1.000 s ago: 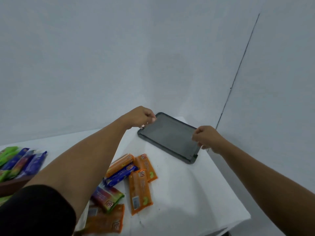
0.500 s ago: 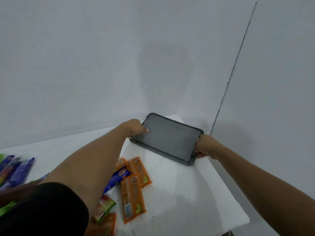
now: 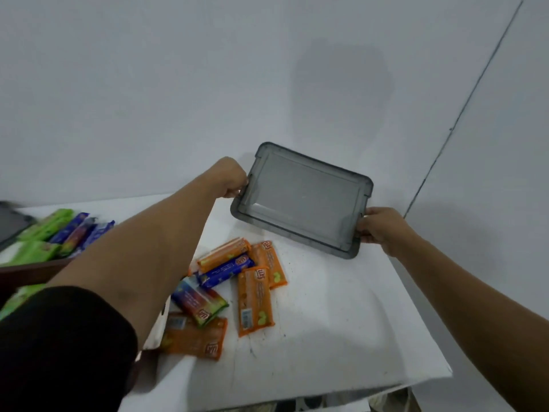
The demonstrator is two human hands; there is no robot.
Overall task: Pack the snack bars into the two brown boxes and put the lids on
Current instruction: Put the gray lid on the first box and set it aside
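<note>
A dark grey see-through lid (image 3: 303, 197) hangs tilted above the far end of the white table (image 3: 341, 322). My left hand (image 3: 231, 179) grips its left short edge and my right hand (image 3: 380, 227) grips its right short edge. Below it, several orange, blue and multicoloured snack bars (image 3: 255, 298) lie loose on the table. A brown box (image 3: 32, 267) at the left holds green and blue bars (image 3: 56, 233); my left arm hides part of it.
A second dark lid (image 3: 12, 221) shows at the far left edge. Grey walls close in behind and to the right. The table's right and near edges drop off close by.
Both hands have lifted the lid off the table's far corner, and it now hangs tilted in the air. The view has swung left, showing more of the brown box.
</note>
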